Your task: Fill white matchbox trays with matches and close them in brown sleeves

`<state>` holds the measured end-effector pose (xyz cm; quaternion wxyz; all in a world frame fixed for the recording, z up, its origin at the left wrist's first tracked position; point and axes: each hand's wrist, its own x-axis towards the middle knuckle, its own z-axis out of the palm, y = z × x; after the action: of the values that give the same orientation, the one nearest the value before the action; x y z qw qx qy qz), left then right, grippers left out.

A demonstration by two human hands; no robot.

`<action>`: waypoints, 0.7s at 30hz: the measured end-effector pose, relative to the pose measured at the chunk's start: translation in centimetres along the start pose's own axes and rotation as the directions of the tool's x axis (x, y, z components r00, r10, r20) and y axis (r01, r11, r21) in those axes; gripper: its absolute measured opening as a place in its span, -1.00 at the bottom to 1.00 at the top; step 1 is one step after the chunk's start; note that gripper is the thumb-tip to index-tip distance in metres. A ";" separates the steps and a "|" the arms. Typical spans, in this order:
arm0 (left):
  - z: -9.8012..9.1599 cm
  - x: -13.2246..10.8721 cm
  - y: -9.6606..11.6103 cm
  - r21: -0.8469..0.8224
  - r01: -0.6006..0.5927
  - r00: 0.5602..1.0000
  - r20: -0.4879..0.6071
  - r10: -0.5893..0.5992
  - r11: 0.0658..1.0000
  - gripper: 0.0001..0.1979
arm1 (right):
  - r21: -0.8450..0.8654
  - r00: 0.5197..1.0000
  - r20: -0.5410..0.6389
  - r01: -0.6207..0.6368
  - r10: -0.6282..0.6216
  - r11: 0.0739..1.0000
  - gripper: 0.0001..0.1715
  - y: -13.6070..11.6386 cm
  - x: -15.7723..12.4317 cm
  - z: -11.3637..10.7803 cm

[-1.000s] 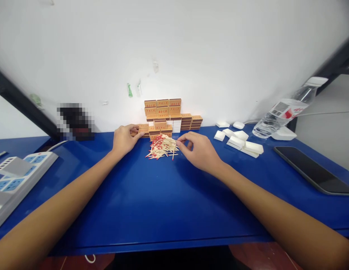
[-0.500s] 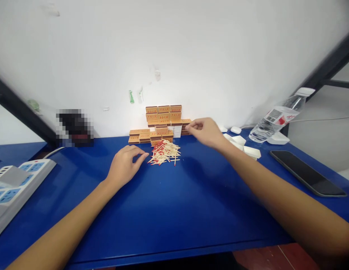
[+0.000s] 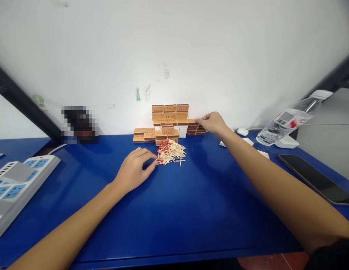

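Observation:
A loose pile of red-tipped matches (image 3: 173, 153) lies on the blue table, in front of stacked orange matchboxes (image 3: 170, 115). My left hand (image 3: 136, 167) rests at the pile's left edge, thumb and forefinger pinched on what looks like a match. To the right, my right hand (image 3: 215, 123) reaches to the low matchbox stack (image 3: 196, 129) beside the taller one. Its thumb and fingers are closed at the end of a matchbox (image 3: 192, 120) on top of that stack. The other fingers of my right hand are curled and partly hidden.
White trays (image 3: 247, 141) lie partly behind my right forearm. A tilted water bottle (image 3: 289, 120) and a phone (image 3: 317, 178) are farther right. At the left are a power strip (image 3: 19, 187) and a blurred dark object (image 3: 80, 123). A white wall (image 3: 219, 56) rises behind.
The view has shifted slightly left. My left hand has moved right to touch the match pile. My right hand has moved a little right and back, onto the end of the top matchbox.

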<state>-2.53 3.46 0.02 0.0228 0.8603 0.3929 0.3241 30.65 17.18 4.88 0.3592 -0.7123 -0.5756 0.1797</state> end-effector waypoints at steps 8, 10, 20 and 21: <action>-0.1 0.0 0.0 -0.014 -0.014 1.000 -0.011 0.014 1.000 -0.85 | 0.250 0.983 0.135 -0.158 0.127 0.955 -0.63 0.0 0.7 -0.6; -0.1 0.1 0.1 -0.014 -0.007 1.000 -0.010 0.007 1.000 -0.84 | 0.299 0.980 0.160 -0.159 0.115 0.941 -0.64 0.1 0.5 -1.5; -0.4 0.2 0.7 0.004 -0.027 1.000 -0.007 0.027 1.000 -0.83 | 0.183 0.957 0.266 -0.168 0.116 0.969 -0.51 4.7 -5.1 -3.7; -0.5 0.2 0.7 0.008 -0.027 1.000 -0.006 0.027 1.000 -0.83 | 0.136 0.954 0.277 -0.155 0.112 0.979 -0.53 5.1 -5.5 -3.4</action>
<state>-2.25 2.99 0.73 0.0139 0.8647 0.3824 0.3253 34.97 10.57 2.62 0.3198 -0.6884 -0.5535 0.3427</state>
